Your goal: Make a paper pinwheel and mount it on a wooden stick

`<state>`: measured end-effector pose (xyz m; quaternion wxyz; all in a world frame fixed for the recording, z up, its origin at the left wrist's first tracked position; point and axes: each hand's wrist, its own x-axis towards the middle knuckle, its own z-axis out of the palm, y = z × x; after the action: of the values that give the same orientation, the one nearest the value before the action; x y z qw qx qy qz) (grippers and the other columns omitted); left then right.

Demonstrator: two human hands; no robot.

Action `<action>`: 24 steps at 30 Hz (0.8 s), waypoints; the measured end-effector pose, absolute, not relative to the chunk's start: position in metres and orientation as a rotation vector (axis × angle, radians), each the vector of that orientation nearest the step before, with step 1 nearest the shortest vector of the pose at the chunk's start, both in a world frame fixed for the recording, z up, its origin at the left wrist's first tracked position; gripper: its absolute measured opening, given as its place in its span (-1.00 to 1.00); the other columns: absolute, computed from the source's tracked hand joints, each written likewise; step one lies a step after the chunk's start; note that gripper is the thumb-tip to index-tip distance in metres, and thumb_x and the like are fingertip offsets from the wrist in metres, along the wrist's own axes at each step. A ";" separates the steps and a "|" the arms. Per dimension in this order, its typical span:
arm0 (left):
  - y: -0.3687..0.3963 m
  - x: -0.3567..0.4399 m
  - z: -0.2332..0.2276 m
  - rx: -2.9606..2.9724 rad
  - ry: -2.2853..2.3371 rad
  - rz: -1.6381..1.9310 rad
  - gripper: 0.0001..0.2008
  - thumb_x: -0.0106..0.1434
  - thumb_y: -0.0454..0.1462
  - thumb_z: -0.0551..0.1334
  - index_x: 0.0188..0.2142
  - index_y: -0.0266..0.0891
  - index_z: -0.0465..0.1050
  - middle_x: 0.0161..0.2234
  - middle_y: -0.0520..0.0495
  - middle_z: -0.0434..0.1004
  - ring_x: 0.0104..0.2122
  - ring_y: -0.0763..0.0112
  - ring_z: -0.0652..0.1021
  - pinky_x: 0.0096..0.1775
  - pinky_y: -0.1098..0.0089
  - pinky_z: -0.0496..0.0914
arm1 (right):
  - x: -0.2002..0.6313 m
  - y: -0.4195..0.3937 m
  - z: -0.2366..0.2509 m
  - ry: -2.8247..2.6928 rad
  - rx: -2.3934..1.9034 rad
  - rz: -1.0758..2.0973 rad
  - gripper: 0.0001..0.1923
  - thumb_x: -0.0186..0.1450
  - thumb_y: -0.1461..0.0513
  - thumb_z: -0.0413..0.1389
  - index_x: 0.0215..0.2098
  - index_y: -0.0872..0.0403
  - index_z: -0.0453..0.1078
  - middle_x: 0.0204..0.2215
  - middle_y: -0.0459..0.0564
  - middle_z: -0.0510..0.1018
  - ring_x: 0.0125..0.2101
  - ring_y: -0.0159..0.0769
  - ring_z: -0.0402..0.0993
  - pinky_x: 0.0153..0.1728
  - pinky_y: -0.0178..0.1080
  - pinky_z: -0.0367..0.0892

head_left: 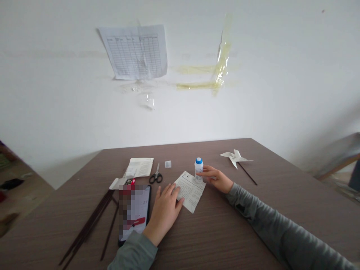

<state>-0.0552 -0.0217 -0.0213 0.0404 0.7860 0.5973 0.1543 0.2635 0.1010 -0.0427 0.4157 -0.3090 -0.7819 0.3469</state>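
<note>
Head view: right hand point(218, 179) grips blue-capped glue bottle point(198, 169), contents unseen.

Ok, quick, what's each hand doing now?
Left hand: open, flat on the printed white paper square.
Right hand: fingers around the small white blue-capped bottle.

Glue bottle point(198, 168): white, blue cap
Paper square point(190, 191): white, black print
Scissors point(155, 175): black handles
Sleeves point(281, 228): grey
Table point(225, 232): brown woodgrain

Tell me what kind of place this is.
Probably a plain room used for paper crafts: a wooden table with scissors, a glue bottle and a finished paper pinwheel, under a taped-up chart.
</note>
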 end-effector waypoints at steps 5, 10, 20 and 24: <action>-0.021 -0.057 -0.022 2.373 1.827 0.511 -0.57 0.67 -0.31 0.39 0.43 -0.11 0.83 0.58 -0.38 0.77 0.61 -0.27 0.70 0.70 -0.50 0.44 | 0.265 0.100 -0.049 -2.010 -0.741 0.795 -0.40 0.44 0.35 0.33 0.31 -0.24 0.95 0.47 0.13 0.84 0.46 0.19 0.81 0.60 0.28 0.64; -0.019 -0.056 -0.029 2.371 1.842 0.568 -0.61 0.64 -0.27 0.45 0.37 -0.07 0.85 0.53 -0.36 0.82 0.57 -0.28 0.73 0.67 -0.46 0.49 | 0.266 0.103 -0.056 -2.013 -0.812 0.649 -0.32 0.44 0.42 0.27 0.29 -0.27 0.96 0.44 0.12 0.86 0.46 0.24 0.79 0.60 0.35 0.61; -0.022 -0.054 -0.024 2.398 1.839 0.566 -0.61 0.58 -0.21 0.53 0.34 -0.08 0.88 0.46 -0.33 0.85 0.50 -0.30 0.75 0.61 -0.38 0.57 | 0.261 0.100 -0.053 -1.727 -0.926 0.502 -0.41 0.37 0.29 0.34 0.30 -0.18 0.92 0.12 0.12 0.92 0.18 0.18 0.85 0.37 0.17 0.72; -0.022 -0.050 -0.024 2.374 1.820 0.588 -0.60 0.53 -0.20 0.59 0.32 -0.08 0.89 0.44 -0.34 0.85 0.48 -0.33 0.75 0.60 -0.39 0.57 | 0.256 0.094 -0.049 -1.621 -0.959 0.532 -0.50 0.35 0.14 0.41 0.24 -0.10 0.86 0.04 0.12 0.93 0.07 0.17 0.85 0.30 0.16 0.73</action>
<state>-0.0504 -0.0224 -0.0238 0.0465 0.7780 0.5963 0.1925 0.2563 0.0943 -0.0487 0.5582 -0.4064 -0.6873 0.2256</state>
